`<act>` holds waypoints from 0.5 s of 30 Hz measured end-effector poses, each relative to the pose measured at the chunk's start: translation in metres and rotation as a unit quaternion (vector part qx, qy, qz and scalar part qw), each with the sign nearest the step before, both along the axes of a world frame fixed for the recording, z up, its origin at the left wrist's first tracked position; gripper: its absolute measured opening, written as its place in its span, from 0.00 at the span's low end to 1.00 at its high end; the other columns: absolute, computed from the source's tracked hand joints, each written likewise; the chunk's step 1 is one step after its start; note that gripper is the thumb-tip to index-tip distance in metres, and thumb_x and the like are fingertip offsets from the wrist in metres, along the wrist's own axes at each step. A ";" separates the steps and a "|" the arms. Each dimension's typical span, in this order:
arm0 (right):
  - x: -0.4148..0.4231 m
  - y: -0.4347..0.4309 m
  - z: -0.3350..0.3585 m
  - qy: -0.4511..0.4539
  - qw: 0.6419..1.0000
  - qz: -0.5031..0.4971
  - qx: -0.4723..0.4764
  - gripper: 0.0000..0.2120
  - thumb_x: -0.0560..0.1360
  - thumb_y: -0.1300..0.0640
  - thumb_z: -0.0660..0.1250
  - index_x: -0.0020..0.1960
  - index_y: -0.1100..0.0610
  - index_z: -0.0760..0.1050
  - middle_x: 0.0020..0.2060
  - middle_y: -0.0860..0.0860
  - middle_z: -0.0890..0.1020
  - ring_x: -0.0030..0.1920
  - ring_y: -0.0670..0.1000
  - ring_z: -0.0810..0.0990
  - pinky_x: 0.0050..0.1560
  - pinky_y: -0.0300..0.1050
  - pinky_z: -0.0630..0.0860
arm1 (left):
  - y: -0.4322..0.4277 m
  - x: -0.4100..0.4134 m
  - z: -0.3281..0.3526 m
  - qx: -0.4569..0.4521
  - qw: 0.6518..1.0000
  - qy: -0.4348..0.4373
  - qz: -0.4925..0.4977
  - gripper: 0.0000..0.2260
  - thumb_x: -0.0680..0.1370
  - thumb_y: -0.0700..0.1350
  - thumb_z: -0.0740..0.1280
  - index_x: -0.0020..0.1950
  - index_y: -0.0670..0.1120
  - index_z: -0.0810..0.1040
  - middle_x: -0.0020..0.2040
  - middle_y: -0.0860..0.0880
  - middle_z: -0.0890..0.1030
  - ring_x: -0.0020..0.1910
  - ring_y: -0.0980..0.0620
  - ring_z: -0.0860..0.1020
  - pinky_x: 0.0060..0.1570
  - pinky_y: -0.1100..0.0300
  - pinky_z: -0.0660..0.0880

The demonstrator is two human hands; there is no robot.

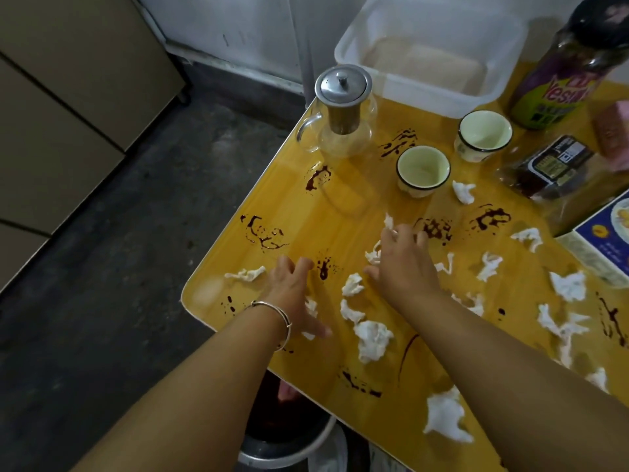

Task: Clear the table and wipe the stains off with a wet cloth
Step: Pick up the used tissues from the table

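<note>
Crumpled white paper scraps (372, 338) lie scattered over the near and right part of the yellow table (292, 212), among dark red stains (321, 177). The right hand (405, 264) curls its fingers on some scraps near the table's middle. The left hand (292, 291), with fingers spread, rests over another scrap by the left edge. Two cups (423, 170) and a glass teapot (342, 114) stand farther away.

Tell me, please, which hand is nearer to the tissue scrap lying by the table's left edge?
Left. The left hand lies just right of the tissue scrap, fingertips almost at it; the right hand is farther right, past a dark stain, among other scraps.
</note>
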State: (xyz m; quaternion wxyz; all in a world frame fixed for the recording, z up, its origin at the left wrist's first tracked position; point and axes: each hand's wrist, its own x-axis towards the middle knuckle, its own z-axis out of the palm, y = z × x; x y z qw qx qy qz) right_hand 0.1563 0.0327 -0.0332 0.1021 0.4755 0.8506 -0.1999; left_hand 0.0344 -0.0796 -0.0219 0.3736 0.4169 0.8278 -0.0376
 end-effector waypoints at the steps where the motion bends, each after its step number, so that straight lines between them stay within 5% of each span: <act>1: -0.001 -0.002 -0.002 0.001 1.000 0.004 0.008 0.23 0.76 0.50 0.64 0.67 0.59 0.64 0.64 0.56 0.65 0.64 0.58 0.63 0.58 0.47 0.69 | -0.003 0.001 -0.003 -0.008 1.000 0.008 -0.013 0.46 0.59 0.53 0.79 0.70 0.52 0.56 0.63 0.48 0.60 0.63 0.48 0.62 0.62 0.54 0.68; 5: -0.001 -0.009 -0.008 0.023 0.998 0.033 0.046 0.09 0.78 0.63 0.60 0.58 0.59 0.69 0.57 0.56 0.69 0.57 0.56 0.69 0.42 0.44 0.66 | -0.006 0.004 -0.011 0.002 1.000 0.028 -0.003 0.38 0.61 0.47 0.79 0.65 0.48 0.61 0.61 0.48 0.61 0.58 0.48 0.66 0.59 0.53 0.72; 10: 0.001 -0.009 -0.006 0.040 0.998 0.032 0.034 0.09 0.76 0.67 0.58 0.55 0.60 0.71 0.52 0.56 0.72 0.51 0.57 0.72 0.40 0.45 0.63 | -0.003 -0.001 -0.016 0.063 0.996 0.045 0.043 0.11 0.74 0.38 0.66 0.54 0.43 0.69 0.56 0.45 0.69 0.45 0.49 0.69 0.48 0.55 0.72; 15: 0.005 -0.011 0.005 0.078 0.995 0.060 -0.009 0.12 0.75 0.68 0.60 0.54 0.56 0.74 0.49 0.54 0.77 0.44 0.54 0.74 0.40 0.44 0.68 | -0.010 -0.006 -0.011 0.127 0.978 0.078 0.145 0.08 0.77 0.36 0.61 0.54 0.43 0.67 0.52 0.45 0.72 0.46 0.47 0.72 0.50 0.52 0.75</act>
